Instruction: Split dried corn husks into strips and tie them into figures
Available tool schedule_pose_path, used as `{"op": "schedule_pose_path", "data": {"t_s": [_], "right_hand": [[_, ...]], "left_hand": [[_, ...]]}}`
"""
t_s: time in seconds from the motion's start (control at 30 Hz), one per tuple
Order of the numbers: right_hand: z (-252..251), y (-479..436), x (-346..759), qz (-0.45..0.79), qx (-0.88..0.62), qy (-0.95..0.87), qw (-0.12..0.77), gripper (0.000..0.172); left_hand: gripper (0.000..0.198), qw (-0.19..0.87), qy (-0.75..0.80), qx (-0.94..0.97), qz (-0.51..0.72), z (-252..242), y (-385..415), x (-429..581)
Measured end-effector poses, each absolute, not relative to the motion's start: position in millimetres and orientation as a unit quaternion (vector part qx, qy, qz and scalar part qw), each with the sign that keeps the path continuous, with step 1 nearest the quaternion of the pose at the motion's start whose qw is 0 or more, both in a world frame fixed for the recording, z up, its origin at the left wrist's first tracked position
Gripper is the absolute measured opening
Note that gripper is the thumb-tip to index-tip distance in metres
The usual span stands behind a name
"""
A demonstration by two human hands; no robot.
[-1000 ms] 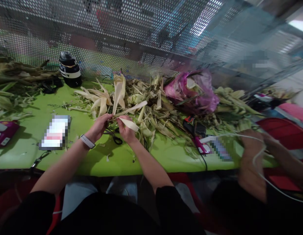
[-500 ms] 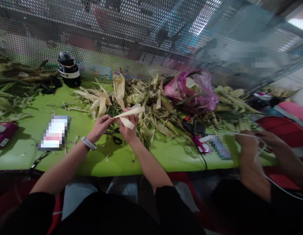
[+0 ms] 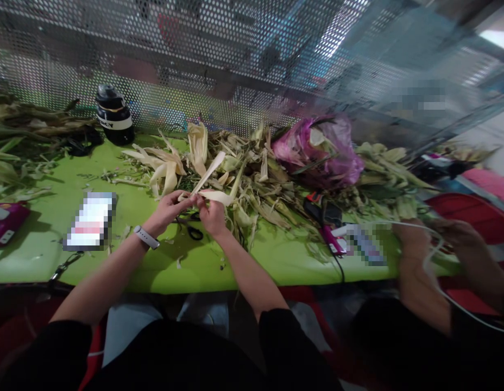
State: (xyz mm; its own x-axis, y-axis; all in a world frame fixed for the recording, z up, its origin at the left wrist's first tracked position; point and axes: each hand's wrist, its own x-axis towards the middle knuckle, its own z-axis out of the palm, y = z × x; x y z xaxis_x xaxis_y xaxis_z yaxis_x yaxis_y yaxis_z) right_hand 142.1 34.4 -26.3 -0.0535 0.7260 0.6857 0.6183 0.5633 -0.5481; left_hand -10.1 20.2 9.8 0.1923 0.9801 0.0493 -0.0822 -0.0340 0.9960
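Pale strips of corn husk (image 3: 214, 196) are pinched between my two hands, fanning out to the right and up. My left hand (image 3: 173, 210), with a light wristband below it, has its fingertips closed at the strips' narrow end. Close against it, my right hand (image 3: 212, 217) grips the same strips with thumb and fingers. Black-handled scissors (image 3: 195, 233) lie on the green tabletop just under the hands, partly hidden. Behind the hands rests a cluster of folded pale husks (image 3: 165, 168), and another upright husk (image 3: 197, 144) stands beside it.
A heap of dried husks (image 3: 272, 190) spreads right, with a pink plastic bag (image 3: 319, 152) behind. A dark bottle (image 3: 114, 117) stands at the back left, a phone (image 3: 90, 221) nearer. At right, another person's hands (image 3: 415, 236) work near a white cable.
The husk strips have swung: one now points up and right, another bends right. My hands have drawn closer together and their fingers have shifted on the narrow end.
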Motion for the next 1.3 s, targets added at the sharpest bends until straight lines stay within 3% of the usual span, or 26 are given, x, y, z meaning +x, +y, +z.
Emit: {"op": "schedule_pose_path", "data": {"t_s": [0.33,0.67,0.8,0.87,0.97,1.07,1.3], "right_hand": [[-19,26,139,0.242,-0.473,-0.641,0.554,0.033],[-13,26,141,0.24,-0.452,-0.65,0.562,0.029],[-10,29,145,0.267,-0.435,-0.688,0.515,0.028],[-8,30,146,0.247,-0.433,-0.694,0.52,0.028],[-5,29,148,0.112,-0.453,-0.683,0.561,0.026],[-4,26,150,-0.004,-0.469,-0.711,0.524,0.022],[-13,19,140,-0.031,-0.433,-0.784,0.444,0.017]], "left_hand": [[0.034,0.577,0.38,0.517,0.504,4,23,-11],[0.029,0.558,0.386,0.535,0.503,4,25,-14],[0.028,0.548,0.387,0.513,0.535,5,31,-20],[0.026,0.55,0.389,0.495,0.549,5,34,-22],[0.025,0.549,0.404,0.47,0.56,4,37,-24],[0.027,0.545,0.403,0.472,0.564,3,38,-23],[0.027,0.535,0.382,0.478,0.583,0,35,-20]]}}
